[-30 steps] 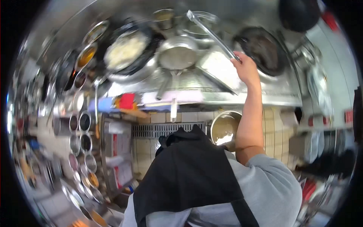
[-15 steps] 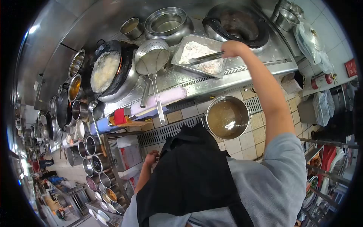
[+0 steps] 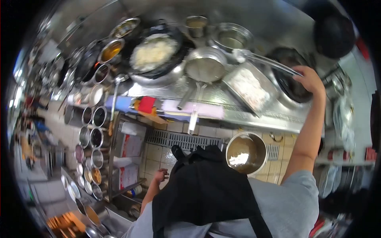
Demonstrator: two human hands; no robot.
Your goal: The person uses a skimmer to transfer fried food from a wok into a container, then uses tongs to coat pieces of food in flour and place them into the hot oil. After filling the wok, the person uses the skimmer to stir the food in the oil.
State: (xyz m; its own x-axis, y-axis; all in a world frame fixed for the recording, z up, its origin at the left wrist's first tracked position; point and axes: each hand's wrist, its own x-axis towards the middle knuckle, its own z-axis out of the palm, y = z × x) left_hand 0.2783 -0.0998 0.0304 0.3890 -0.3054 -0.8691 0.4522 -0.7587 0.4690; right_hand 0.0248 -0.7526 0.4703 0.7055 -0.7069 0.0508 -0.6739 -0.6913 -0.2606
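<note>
My right hand is closed around the handle end of metal tongs. Their far tips pinch a white, flour-coated piece, raised beyond the upper left corner of a metal tray. White flour with coated pieces lies inside that tray. To its left, a round strainer rests with its handle toward me. Further left, pale food bubbles in a black wok. My left hand hangs low beside the black apron, fingers loosely apart, holding nothing visible.
A large pot of cloudy liquid stands on the floor near me. A second dark wok sits right of the tray. Folded pink cloth lies along the counter edge. Several metal containers stand on the left.
My right hand has lifted the tongs out of the tray, now with a coated piece in their tips. The view has turned, so the stove appears shifted to the right.
</note>
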